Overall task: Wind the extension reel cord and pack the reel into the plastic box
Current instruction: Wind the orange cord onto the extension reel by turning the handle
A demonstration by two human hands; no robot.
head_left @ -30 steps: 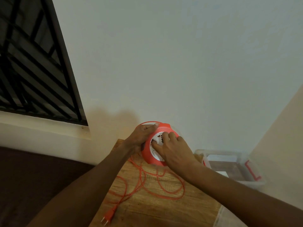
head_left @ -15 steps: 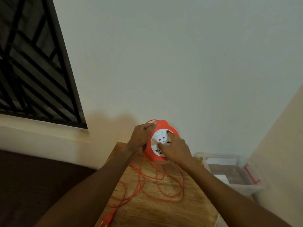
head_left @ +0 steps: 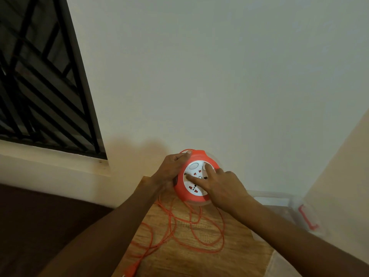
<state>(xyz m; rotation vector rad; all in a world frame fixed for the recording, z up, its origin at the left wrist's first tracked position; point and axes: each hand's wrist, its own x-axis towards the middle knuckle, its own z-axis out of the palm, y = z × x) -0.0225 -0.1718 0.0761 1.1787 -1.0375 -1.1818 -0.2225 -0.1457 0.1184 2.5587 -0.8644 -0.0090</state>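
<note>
Gripping the reel (head_left: 194, 177) rim with my left hand (head_left: 170, 169), right fingers (head_left: 207, 170) straight on its face; cord (head_left: 191, 230) loops across the table (head_left: 229, 258), box (head_left: 295, 208) off its right edge.

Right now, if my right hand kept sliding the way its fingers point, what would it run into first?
The right hand already has its fingers on the white socket face of the reel. Pushed further up and left, it would probably meet the left hand gripping the reel's rim, though depth is unclear.
</note>
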